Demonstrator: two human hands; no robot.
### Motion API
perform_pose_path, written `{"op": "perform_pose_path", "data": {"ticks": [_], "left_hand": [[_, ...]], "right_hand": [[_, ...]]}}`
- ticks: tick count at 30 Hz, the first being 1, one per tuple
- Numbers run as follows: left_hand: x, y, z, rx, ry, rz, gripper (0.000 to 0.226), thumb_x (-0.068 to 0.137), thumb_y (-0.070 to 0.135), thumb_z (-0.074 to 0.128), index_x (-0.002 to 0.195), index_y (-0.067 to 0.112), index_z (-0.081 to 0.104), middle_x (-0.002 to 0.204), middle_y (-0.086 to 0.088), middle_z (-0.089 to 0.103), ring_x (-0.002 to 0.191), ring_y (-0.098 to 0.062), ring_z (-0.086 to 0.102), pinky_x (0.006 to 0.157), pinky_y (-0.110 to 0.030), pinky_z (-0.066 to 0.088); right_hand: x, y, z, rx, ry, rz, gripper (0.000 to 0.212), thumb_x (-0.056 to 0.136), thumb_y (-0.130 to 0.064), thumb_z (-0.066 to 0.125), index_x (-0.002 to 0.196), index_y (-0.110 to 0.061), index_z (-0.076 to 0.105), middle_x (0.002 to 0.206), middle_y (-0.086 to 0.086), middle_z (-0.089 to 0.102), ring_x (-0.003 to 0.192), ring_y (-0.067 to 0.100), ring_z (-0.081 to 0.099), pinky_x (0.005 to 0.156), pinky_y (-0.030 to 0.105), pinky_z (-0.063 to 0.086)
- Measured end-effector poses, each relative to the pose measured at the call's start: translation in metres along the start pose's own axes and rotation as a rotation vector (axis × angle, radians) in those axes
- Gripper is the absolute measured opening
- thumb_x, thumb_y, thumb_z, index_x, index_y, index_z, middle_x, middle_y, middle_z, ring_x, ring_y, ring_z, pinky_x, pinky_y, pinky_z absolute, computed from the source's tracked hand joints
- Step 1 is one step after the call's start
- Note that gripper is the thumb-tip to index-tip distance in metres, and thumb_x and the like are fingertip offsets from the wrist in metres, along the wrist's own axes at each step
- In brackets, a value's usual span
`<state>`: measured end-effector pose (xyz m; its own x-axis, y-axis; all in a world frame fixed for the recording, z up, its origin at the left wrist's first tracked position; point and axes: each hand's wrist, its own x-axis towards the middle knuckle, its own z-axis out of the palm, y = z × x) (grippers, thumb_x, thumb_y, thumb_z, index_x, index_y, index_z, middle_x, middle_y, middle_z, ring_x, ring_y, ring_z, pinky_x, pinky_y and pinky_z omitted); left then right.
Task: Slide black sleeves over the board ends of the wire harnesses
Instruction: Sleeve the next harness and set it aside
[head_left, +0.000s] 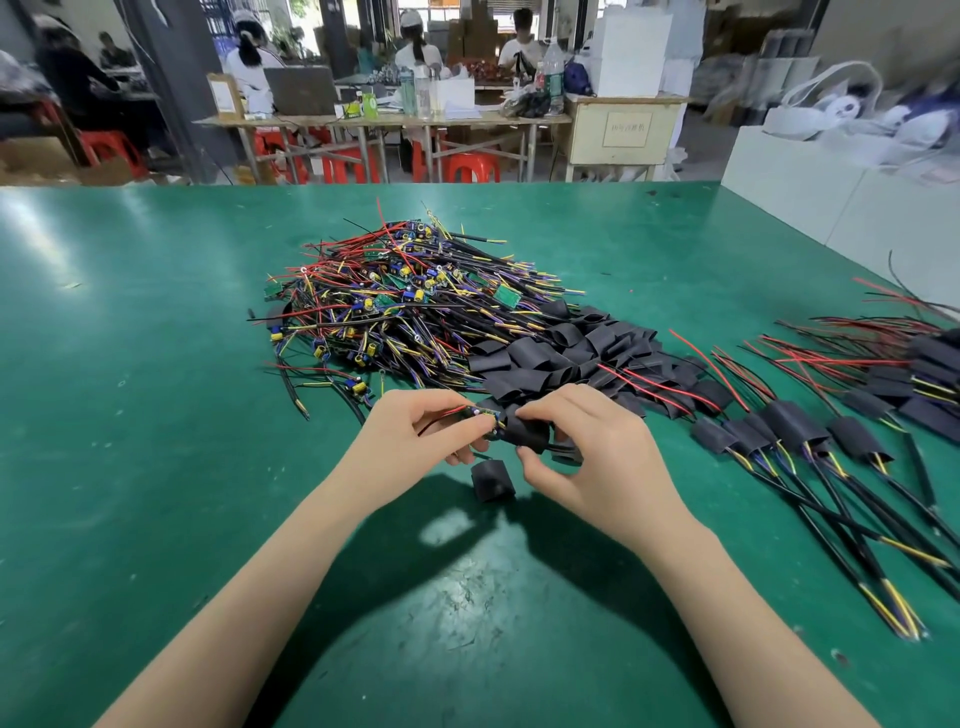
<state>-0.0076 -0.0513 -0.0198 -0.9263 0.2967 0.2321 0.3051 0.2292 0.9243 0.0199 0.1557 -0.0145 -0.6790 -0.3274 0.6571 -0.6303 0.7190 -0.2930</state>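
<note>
We observe left hand (415, 431) pinching the board (485, 414) steady while right hand (566, 441) grasps a black sleeve (524, 434), aligning its mouth.

No text could be read with confidence. A white paper sign (626, 129) hung on the front of the cream cabinet (618, 150) beyond the counter (156, 364); it carried one line of dark characters, too blurred to make out. A brown carton (224, 96) on the far worktable (363, 120) bore a white label, print illegible. A green-and-white box (368, 106) and bottles (552, 73) there showed labels, none readable. Small circuit boards (506, 295) in the harness pile showed no legible markings.
</note>
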Motion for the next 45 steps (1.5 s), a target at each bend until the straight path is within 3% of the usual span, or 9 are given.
{"op": "perform_pose_path", "data": {"ticks": [6, 12, 15, 18, 22, 32, 37, 41, 45], "left_hand": [[-0.001, 0.003, 0.005, -0.224, 0.002, -0.184, 0.027, 0.076, 0.036, 0.071, 0.082, 0.011, 0.075, 0.075, -0.013, 0.074, 0.059, -0.018, 0.065, 0.059, -0.023, 0.054], [0.000, 0.001, 0.002, -0.260, -0.039, -0.334, 0.042, 0.065, 0.048, 0.076, 0.082, 0.010, 0.079, 0.080, -0.017, 0.074, 0.062, -0.021, 0.067, 0.057, -0.023, 0.054], [0.001, 0.000, 0.003, -0.323, -0.036, -0.322, 0.039, 0.068, 0.041, 0.075, 0.089, 0.009, 0.076, 0.086, -0.014, 0.075, 0.067, -0.021, 0.068, 0.061, -0.024, 0.055], [0.000, 0.001, 0.002, -0.298, -0.026, -0.257, 0.012, 0.085, 0.021, 0.070, 0.087, 0.012, 0.077, 0.087, -0.008, 0.072, 0.067, -0.020, 0.066, 0.065, -0.026, 0.055], [0.001, -0.001, 0.004, -0.285, -0.016, -0.228, 0.012, 0.091, 0.005, 0.062, 0.092, 0.006, 0.074, 0.088, -0.013, 0.069, 0.070, -0.022, 0.065, 0.070, -0.031, 0.055], [0.000, -0.002, 0.005, -0.179, 0.009, -0.236, 0.014, 0.090, 0.002, 0.065, 0.101, -0.002, 0.073, 0.091, -0.019, 0.074, 0.076, -0.017, 0.071, 0.067, -0.025, 0.058], [0.001, -0.003, -0.001, -0.238, -0.008, -0.337, 0.007, 0.085, 0.013, 0.072, 0.086, 0.007, 0.076, 0.079, -0.012, 0.073, 0.067, -0.018, 0.069, 0.065, -0.026, 0.059], [0.000, -0.001, -0.003, -0.301, -0.063, -0.350, 0.026, 0.068, 0.037, 0.077, 0.079, 0.014, 0.078, 0.077, -0.012, 0.073, 0.064, -0.017, 0.067, 0.063, -0.024, 0.056], [0.000, 0.000, -0.004, -0.331, -0.100, -0.357, 0.032, 0.067, 0.043, 0.078, 0.080, 0.013, 0.077, 0.075, -0.014, 0.072, 0.061, -0.017, 0.065, 0.061, -0.023, 0.054]], "right_hand": [[0.000, -0.002, 0.001, -0.003, -0.021, -0.042, 0.020, 0.076, -0.013, 0.069, 0.096, -0.012, 0.067, 0.088, -0.001, 0.062, 0.082, 0.018, 0.058, 0.068, 0.029, 0.051], [0.000, -0.003, 0.002, 0.023, -0.019, -0.033, 0.021, 0.076, -0.012, 0.070, 0.097, -0.010, 0.067, 0.088, 0.001, 0.062, 0.077, 0.016, 0.058, 0.065, 0.031, 0.053], [0.000, -0.004, 0.002, 0.033, -0.032, -0.037, 0.020, 0.077, -0.012, 0.070, 0.097, -0.009, 0.068, 0.087, 0.002, 0.062, 0.076, 0.017, 0.058, 0.065, 0.031, 0.053], [0.000, -0.004, 0.003, 0.045, -0.049, -0.036, 0.021, 0.077, -0.013, 0.071, 0.098, -0.010, 0.068, 0.087, 0.001, 0.063, 0.076, 0.017, 0.058, 0.066, 0.032, 0.053], [0.000, -0.001, 0.004, 0.057, -0.040, -0.029, 0.023, 0.076, -0.014, 0.072, 0.099, -0.010, 0.068, 0.088, 0.001, 0.064, 0.077, 0.017, 0.058, 0.067, 0.033, 0.053], [-0.001, 0.003, 0.009, 0.057, -0.080, -0.057, 0.020, 0.079, -0.016, 0.067, 0.099, -0.010, 0.068, 0.089, 0.001, 0.064, 0.081, 0.021, 0.060, 0.069, 0.037, 0.052], [-0.001, 0.002, 0.010, 0.056, -0.071, -0.063, 0.020, 0.079, -0.015, 0.068, 0.098, -0.009, 0.068, 0.089, 0.001, 0.064, 0.082, 0.021, 0.060, 0.070, 0.036, 0.052], [0.000, 0.001, 0.008, 0.053, -0.050, -0.065, 0.021, 0.078, -0.013, 0.069, 0.099, -0.009, 0.067, 0.089, 0.001, 0.063, 0.084, 0.020, 0.059, 0.074, 0.033, 0.051], [-0.001, 0.000, 0.006, 0.037, -0.052, -0.058, 0.023, 0.079, -0.018, 0.069, 0.101, -0.009, 0.068, 0.090, 0.001, 0.064, 0.084, 0.022, 0.059, 0.077, 0.035, 0.050]]}}
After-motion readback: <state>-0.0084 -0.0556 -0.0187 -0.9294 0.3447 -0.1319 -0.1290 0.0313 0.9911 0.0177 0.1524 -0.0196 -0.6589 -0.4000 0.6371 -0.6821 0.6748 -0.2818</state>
